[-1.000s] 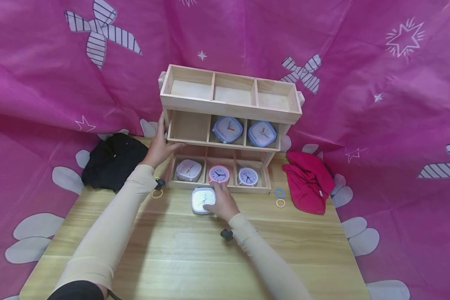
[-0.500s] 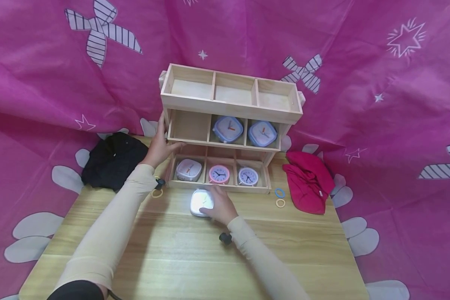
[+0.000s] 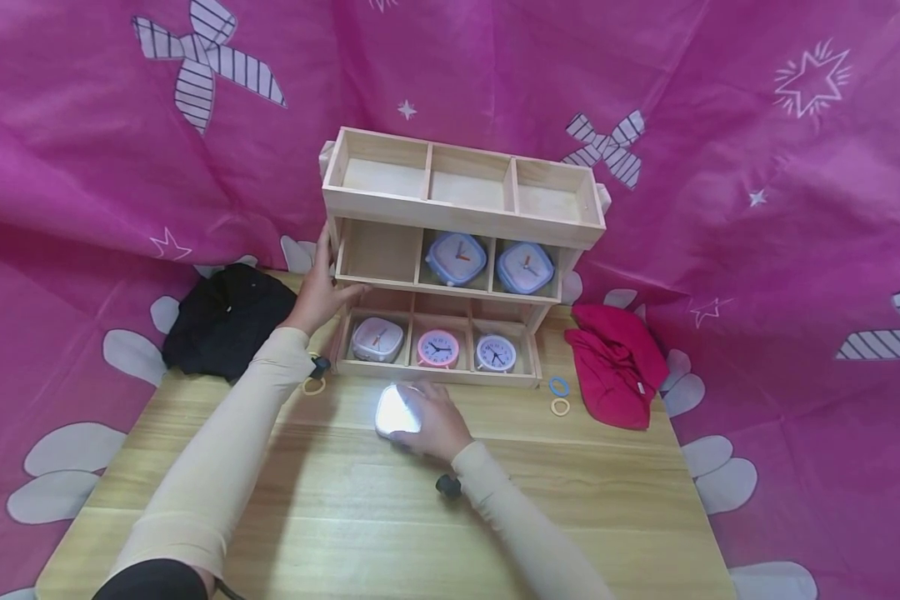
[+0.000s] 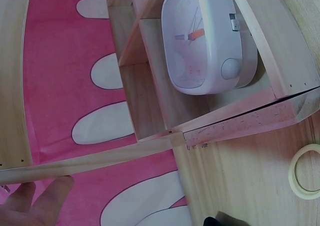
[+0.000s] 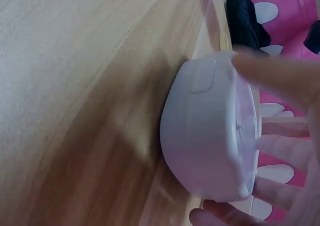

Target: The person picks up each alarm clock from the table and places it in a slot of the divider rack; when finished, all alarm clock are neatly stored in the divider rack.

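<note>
In the head view my right hand (image 3: 433, 419) holds a white square alarm clock (image 3: 396, 413) by its side, in front of the rack. Glare washes out its face. The right wrist view shows the clock's smooth white body (image 5: 200, 131) close over the table, fingers around its face side. My left hand (image 3: 318, 292) grips the left upright of the three-tier wooden rack (image 3: 461, 212); in the left wrist view its fingers (image 4: 55, 193) reach the wooden edge. A white alarm clock (image 3: 377, 340), a pink one (image 3: 438, 348) and a round white one (image 3: 495, 354) fill the bottom tier.
Two blue alarm clocks (image 3: 456, 258) sit in the middle tier's centre and right compartments. A black cloth (image 3: 228, 321) lies left, a red cap-like cloth (image 3: 618, 362) right. Blue ring (image 3: 558, 386) and yellow ring (image 3: 560, 407) lie beside the rack. A pink curtain (image 3: 450, 75) hangs behind.
My right hand and its clock have shifted slightly left and towards me, away from the bottom tier. The clock's face now shines with glare. The left hand keeps its place.
</note>
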A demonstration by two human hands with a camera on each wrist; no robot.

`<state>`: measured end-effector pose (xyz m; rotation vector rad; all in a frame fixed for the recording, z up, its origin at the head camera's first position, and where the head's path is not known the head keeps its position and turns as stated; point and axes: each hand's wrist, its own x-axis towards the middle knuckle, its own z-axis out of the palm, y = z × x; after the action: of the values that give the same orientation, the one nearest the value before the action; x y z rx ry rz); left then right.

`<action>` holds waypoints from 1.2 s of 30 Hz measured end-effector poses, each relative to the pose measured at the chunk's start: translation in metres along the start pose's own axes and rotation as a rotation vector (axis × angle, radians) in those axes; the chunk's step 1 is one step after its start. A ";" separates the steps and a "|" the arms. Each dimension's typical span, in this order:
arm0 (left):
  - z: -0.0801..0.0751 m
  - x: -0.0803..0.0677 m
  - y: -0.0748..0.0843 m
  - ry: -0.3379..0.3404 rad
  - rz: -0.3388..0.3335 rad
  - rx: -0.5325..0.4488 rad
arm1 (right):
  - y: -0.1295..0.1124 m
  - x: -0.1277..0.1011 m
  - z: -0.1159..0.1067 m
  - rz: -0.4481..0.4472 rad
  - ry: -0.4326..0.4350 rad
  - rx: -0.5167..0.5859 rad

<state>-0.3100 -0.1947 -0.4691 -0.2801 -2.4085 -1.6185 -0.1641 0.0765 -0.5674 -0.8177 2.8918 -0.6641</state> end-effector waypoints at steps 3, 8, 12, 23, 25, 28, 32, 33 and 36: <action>-0.001 0.000 0.000 0.001 0.001 0.003 | -0.003 -0.001 0.001 0.001 -0.027 -0.004; -0.002 0.000 -0.002 0.003 0.005 -0.004 | -0.009 -0.002 0.004 -0.026 -0.044 -0.024; -0.001 0.002 -0.003 0.003 0.014 -0.023 | -0.013 -0.002 0.010 -0.024 -0.038 -0.008; 0.000 -0.002 -0.002 0.013 0.013 0.029 | -0.026 0.000 -0.004 0.097 -0.075 0.394; 0.000 -0.002 -0.001 0.012 0.015 0.033 | -0.028 0.007 -0.016 0.109 -0.063 0.513; 0.000 -0.002 -0.001 0.012 0.023 0.020 | -0.032 0.021 -0.039 0.080 0.006 0.602; -0.001 -0.002 -0.002 0.013 0.030 0.009 | -0.040 0.043 -0.075 0.008 0.212 0.537; -0.001 -0.001 -0.003 0.013 0.032 0.015 | -0.042 0.050 -0.083 -0.012 0.274 0.506; -0.001 -0.002 -0.002 0.015 0.032 0.040 | -0.048 0.067 -0.106 -0.045 0.436 0.378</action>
<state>-0.3088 -0.1961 -0.4713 -0.2961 -2.4098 -1.5511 -0.2168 0.0463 -0.4480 -0.7639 2.9459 -1.5047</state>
